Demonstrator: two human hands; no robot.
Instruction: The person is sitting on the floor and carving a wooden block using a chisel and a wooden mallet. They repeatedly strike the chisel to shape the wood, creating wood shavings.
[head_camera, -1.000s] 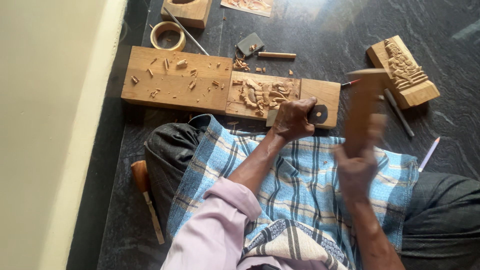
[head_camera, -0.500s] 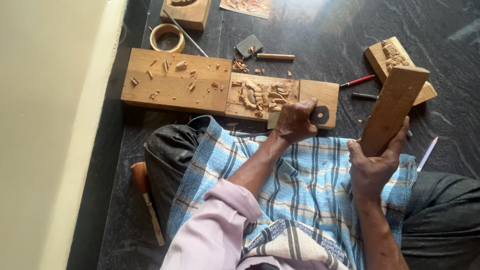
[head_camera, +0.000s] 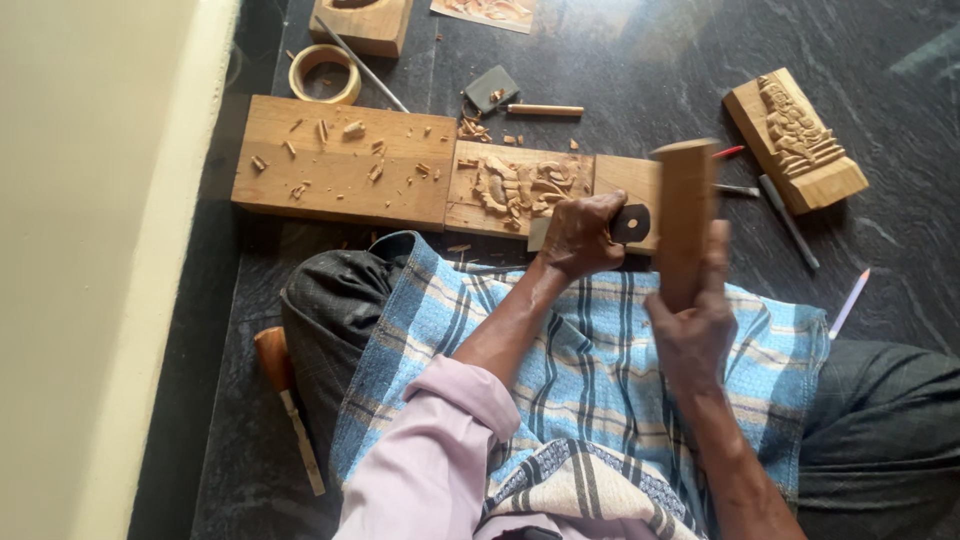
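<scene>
Head view: a small carved wooden panel (head_camera: 518, 188), bearing a relief figure strewn with chips, is seen just above the centre of the frame, laid on the dark stone floor (head_camera: 640, 60). It is butted against a longer plain plank (head_camera: 340, 160) to its left, on which loose wood chips (head_camera: 352, 130) are scattered. The left hand (head_camera: 582, 236) is closed around a chisel handle (head_camera: 630, 223) at the panel's lower right edge; the blade itself is hidden by the fingers. The right hand (head_camera: 692, 335) is wrapped tightly around the lower end of a long wooden mallet block (head_camera: 684, 215), held upright just right of the chisel, its top reaching level with the panel's upper edge. A blue checked cloth (head_camera: 600, 360) is spread over the lap below both hands, and a pale pink sleeve (head_camera: 440, 460) covers the left arm.

Further out, a second carved block (head_camera: 795, 140) is lying at the upper right, with a slim metal tool (head_camera: 788, 208) and a red-tipped one (head_camera: 728, 152) beside it. A white pencil (head_camera: 848, 303) is lying at the right. A roll of tape (head_camera: 325, 72) and a hollowed wooden block (head_camera: 362, 22) are noted at the upper left, and a grey sharpening stone (head_camera: 491, 87) with a wooden-handled tool (head_camera: 545, 110) at top centre. A wooden-handled chisel (head_camera: 285, 400) is lying at the lower left, beside the knee.
</scene>
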